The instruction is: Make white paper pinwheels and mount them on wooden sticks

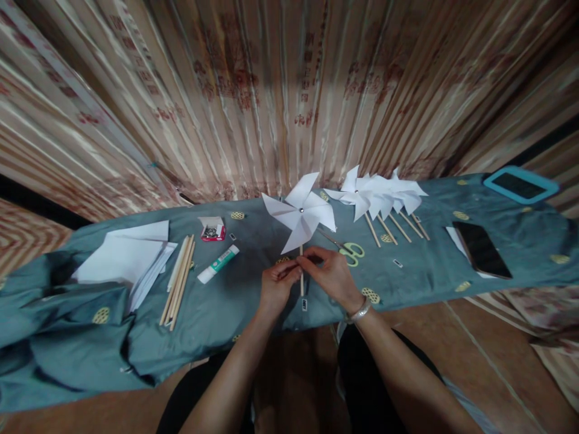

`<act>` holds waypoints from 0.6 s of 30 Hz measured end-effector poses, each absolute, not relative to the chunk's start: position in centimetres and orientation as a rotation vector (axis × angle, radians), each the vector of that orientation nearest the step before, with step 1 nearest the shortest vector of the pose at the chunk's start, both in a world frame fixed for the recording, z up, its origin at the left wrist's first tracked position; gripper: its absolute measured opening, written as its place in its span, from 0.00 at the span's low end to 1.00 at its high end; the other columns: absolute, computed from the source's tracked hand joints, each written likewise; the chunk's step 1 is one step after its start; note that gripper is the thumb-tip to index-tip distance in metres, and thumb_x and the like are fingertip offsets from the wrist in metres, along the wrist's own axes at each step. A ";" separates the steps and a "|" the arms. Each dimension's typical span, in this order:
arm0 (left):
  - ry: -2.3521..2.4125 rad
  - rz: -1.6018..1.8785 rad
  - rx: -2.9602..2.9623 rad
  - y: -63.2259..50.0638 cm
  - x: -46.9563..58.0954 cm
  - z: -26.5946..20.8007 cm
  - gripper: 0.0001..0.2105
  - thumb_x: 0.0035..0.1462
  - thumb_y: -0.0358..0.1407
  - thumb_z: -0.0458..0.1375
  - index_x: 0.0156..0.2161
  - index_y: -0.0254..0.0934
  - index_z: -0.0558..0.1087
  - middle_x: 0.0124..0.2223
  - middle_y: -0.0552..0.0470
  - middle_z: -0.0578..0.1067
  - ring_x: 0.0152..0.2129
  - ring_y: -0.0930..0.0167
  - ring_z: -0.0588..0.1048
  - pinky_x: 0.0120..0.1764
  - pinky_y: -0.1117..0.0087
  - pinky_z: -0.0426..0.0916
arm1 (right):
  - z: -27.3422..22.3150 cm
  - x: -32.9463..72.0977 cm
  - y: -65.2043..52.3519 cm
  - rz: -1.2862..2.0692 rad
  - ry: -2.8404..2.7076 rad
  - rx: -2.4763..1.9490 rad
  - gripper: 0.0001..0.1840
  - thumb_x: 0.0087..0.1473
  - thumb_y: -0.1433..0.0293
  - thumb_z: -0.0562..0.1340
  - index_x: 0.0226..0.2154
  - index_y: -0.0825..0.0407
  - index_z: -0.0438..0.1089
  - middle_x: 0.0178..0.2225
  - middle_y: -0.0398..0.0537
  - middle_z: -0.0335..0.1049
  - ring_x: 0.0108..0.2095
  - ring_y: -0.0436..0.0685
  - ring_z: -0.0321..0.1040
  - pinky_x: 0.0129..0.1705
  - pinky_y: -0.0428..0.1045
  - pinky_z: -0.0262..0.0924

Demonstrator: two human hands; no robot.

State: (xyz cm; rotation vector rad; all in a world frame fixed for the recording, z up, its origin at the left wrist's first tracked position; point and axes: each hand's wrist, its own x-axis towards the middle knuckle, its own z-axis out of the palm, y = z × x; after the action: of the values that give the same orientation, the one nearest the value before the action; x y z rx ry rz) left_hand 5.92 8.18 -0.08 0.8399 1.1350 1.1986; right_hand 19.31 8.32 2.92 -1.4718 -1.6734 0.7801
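Observation:
A white paper pinwheel [304, 224] with a shiny pin at its centre stands out from a thin wooden stick [302, 287]. My left hand [279, 286] pinches this stick from one side. From the other side, the fingers of my right hand [333, 275] close on it just below the blades; a bracelet [360, 310] circles that wrist. Just beyond my right hand lie scissors [353, 253] with pale green handles. At the stick's lower end is a small black-and-white tag [304, 305]. Whether the fingers hold anything besides the stick is hidden.
Several finished pinwheels [392, 194] overlap at the back right. Leftward lie a glue stick [218, 264], an open box of pins [212, 230], several wooden sticks [177, 283] and white paper sheets [124, 256]. A phone [482, 249] and a blue-framed tablet [520, 184] rest at right.

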 end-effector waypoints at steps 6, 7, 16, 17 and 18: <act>1.121 1.141 0.886 7.8 6.4 -0.1 0.13 0.37 0.40 0.68 0.31 0.36 0.81 0.26 0.51 0.79 0.21 0.72 0.72 0.30 0.70 0.69 | 3.0 20.8 8.6 0.664 -1.610 -1.555 0.12 0.53 0.63 0.61 0.27 0.53 0.74 0.24 0.43 0.74 0.25 0.52 0.67 0.29 0.46 0.58; 1.124 1.134 0.904 7.8 6.4 -0.1 0.13 0.38 0.40 0.67 0.31 0.36 0.81 0.27 0.50 0.79 0.22 0.72 0.72 0.30 0.70 0.69 | 3.3 21.3 8.6 0.633 -1.596 -1.585 0.13 0.53 0.62 0.61 0.26 0.53 0.74 0.22 0.43 0.72 0.23 0.51 0.66 0.28 0.46 0.57; 1.135 1.124 0.947 7.7 5.8 -0.5 0.11 0.39 0.40 0.65 0.30 0.37 0.81 0.24 0.52 0.78 0.21 0.72 0.71 0.29 0.70 0.67 | 7.8 27.7 11.7 0.051 -1.730 -2.113 0.13 0.54 0.62 0.59 0.29 0.52 0.77 0.28 0.50 0.78 0.29 0.58 0.73 0.29 0.48 0.56; 1.133 1.122 0.946 7.7 5.7 -0.5 0.11 0.39 0.40 0.65 0.29 0.37 0.81 0.24 0.51 0.78 0.21 0.72 0.71 0.28 0.70 0.67 | 8.0 28.4 12.3 -0.014 -1.776 -2.192 0.14 0.54 0.63 0.59 0.31 0.52 0.78 0.30 0.53 0.78 0.32 0.60 0.74 0.30 0.49 0.57; 1.134 1.122 0.944 7.6 5.7 -0.4 0.11 0.39 0.40 0.65 0.29 0.37 0.81 0.24 0.51 0.78 0.21 0.72 0.71 0.28 0.71 0.67 | 8.1 29.0 12.9 -0.075 -1.818 -2.270 0.15 0.55 0.62 0.58 0.33 0.53 0.78 0.32 0.55 0.78 0.33 0.61 0.74 0.32 0.49 0.58</act>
State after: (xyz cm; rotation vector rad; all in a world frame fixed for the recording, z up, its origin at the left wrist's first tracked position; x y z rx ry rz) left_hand 5.69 7.64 -0.38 0.9436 1.1335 1.1215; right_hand 29.04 12.86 8.13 -2.2705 -1.8181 -0.0753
